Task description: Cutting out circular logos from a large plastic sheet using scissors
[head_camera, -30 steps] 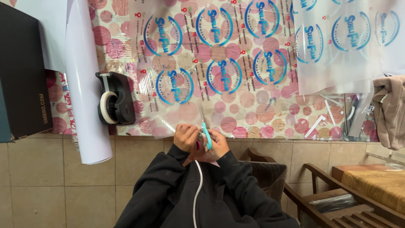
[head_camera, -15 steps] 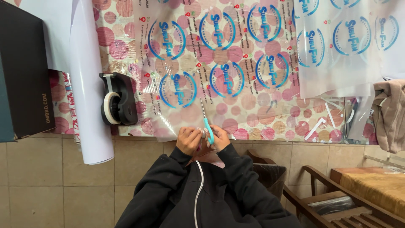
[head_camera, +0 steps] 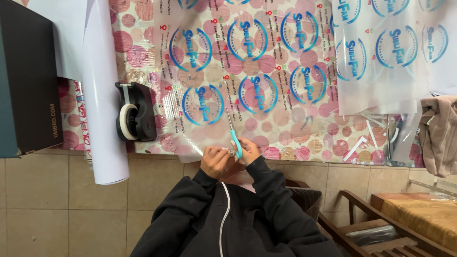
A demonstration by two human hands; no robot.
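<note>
The person is mid-cut: right hand [head_camera: 248, 151], fingers closed in the scissors [head_camera: 234, 138], left hand [head_camera: 215, 161] pinching the printed film [head_camera: 247, 90] at the tabletop's [head_camera: 304, 143] 6 o'clock edge; the cut likely needs to run toward 12 o'clock.

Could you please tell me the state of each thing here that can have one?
scissors: held in right hand, blades on the sheet.
transparent printed sheet: lying flat, near edge pinched by left hand.
tape dispenser: loaded with a roll.
white paper roll: rolled up.
black box: closed.
beige garment: crumpled.
</note>
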